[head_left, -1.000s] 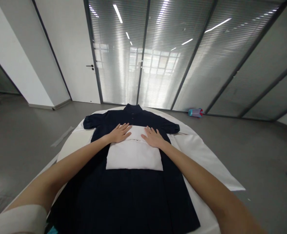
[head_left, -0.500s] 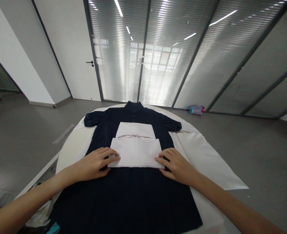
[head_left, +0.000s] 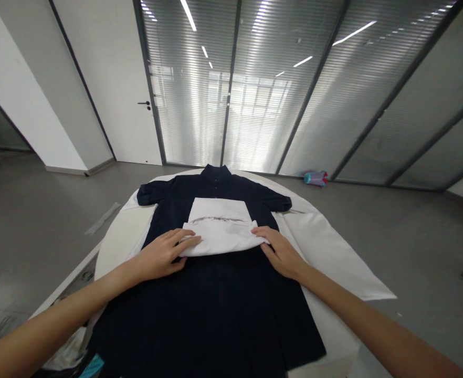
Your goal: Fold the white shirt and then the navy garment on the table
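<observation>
A folded white cloth point(head_left: 223, 237), its kind not clear, lies on the chest of a dark navy short-sleeved garment point(head_left: 219, 304) spread out with its collar away from me. My left hand point(head_left: 168, 253) pinches the cloth's near left corner, fingers on top and thumb below. At the near right corner, my right hand point(head_left: 281, 251) grips it in the same way. Between the hands the near edge is lifted and sags in a curve. A flat folded panel of the cloth extends beyond a gathered opening on the far side.
Under the garment is a round table point(head_left: 115, 239) partly covered by a white sheet point(head_left: 334, 257) that hangs out to the right. A blue and red patterned object point(head_left: 315, 178) lies on the floor by the glass partition. A clear strip point(head_left: 102, 218) lies on the floor at left.
Both hands have moved slightly away from me, bringing the cloth's near edge up and forward. That edge was flat and straight before; now it bows and the near panel looks shorter.
</observation>
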Available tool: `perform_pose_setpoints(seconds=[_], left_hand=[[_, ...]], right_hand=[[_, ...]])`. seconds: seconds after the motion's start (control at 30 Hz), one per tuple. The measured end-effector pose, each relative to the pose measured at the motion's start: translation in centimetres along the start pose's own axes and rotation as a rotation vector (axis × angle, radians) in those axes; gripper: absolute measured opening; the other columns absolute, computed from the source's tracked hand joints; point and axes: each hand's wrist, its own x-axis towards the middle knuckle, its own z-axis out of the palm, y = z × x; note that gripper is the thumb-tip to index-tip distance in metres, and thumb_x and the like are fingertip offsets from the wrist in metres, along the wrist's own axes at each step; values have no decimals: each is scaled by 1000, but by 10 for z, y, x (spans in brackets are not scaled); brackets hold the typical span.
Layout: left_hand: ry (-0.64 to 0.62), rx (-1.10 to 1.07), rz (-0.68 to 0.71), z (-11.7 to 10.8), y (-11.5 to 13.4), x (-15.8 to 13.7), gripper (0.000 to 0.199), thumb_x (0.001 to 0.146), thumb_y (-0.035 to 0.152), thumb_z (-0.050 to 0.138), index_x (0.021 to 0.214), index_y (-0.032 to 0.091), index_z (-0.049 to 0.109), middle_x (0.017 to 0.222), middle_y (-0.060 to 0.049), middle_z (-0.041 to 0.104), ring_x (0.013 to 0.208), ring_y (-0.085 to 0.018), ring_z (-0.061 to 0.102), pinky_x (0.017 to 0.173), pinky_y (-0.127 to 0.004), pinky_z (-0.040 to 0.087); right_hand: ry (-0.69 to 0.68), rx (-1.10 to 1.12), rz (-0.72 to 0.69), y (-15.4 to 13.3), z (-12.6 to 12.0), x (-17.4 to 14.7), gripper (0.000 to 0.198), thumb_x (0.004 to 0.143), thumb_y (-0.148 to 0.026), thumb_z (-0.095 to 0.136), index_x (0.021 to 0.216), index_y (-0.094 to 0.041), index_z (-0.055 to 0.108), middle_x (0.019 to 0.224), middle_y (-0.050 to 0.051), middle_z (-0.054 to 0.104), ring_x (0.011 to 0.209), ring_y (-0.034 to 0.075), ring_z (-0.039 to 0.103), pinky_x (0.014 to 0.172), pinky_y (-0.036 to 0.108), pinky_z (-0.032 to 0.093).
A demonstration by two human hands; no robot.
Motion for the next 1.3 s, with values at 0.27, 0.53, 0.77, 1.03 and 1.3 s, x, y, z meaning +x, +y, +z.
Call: perform_pose_setpoints(seconds=[0.27,0.53,0.77,1.03,1.3], left_hand=[[-15,-172,-42,12,-20,-3,83,80,9,67,153,30,33,145,-13,44,133,-30,46,110,-47,44],[35,-284,-32,19,-35,5,59,89,4,50,143,29,50,141,-11,47,135,-26,46,113,-44,42],[72,-432,-14,19,-58,23,38,99,44,47,128,22,60,155,-14,40,146,-33,31,119,-53,30],[302,-910,-825,42,-86,92,63,78,72,57,94,12,68,90,-8,69,83,-24,62,72,-32,50],[323,-814,-1108,49,-95,108,29,77,37,70,90,11,68,82,-8,69,78,-23,64,62,-27,47]], right_hand=[[-179,-21,-143,25,8,-7,64,79,-16,66,141,-16,48,138,19,56,129,30,52,106,51,45],[-164,-186,-196,35,12,6,50,88,-15,58,137,-19,58,144,19,51,133,31,49,106,52,44],[-185,93,-208,50,4,30,33,96,-30,50,127,-21,60,149,14,48,139,29,44,113,49,37],[51,191,723,66,41,102,29,99,-39,44,100,-16,62,102,10,70,99,24,65,89,33,50],[-11,170,936,77,53,117,24,89,-32,61,103,-13,64,97,12,71,76,22,68,63,28,50]])
